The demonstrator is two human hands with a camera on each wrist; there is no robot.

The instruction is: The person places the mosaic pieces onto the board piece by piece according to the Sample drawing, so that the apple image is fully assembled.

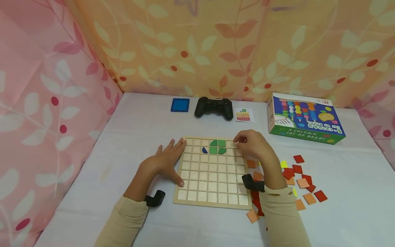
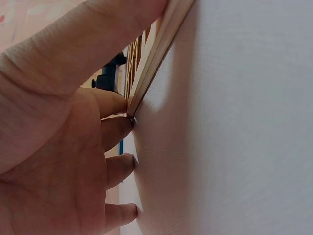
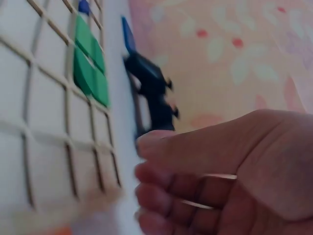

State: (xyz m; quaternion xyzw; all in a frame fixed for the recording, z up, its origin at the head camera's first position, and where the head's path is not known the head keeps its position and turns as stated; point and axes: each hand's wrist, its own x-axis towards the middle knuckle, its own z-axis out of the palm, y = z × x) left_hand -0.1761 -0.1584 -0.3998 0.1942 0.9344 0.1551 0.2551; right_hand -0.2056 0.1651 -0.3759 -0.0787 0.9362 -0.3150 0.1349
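Observation:
A wooden grid board (image 1: 203, 176) lies on the white-covered table. My left hand (image 1: 165, 164) rests at its left edge with fingers spread, fingertips and thumb along the frame. In the left wrist view the fingers (image 2: 117, 132) are straight against the board's side. My right hand (image 1: 253, 144) is over the board's upper right corner, thumb and fingers curled together; no piece shows between the fingertips in the right wrist view. Several green pieces (image 1: 213, 150), squares and rounded quarters, sit grouped in upper cells. A small blue rounded piece (image 1: 204, 150) lies in a cell left of them.
Loose red tiles (image 1: 320, 196), orange tiles (image 1: 309, 198) and yellow ones lie scattered right of the board, partly under the right forearm. Behind stand a blue square tray (image 1: 180, 105), a black game controller (image 1: 214, 108), a printed pattern card (image 1: 244, 115) and a bead-set box (image 1: 306, 118).

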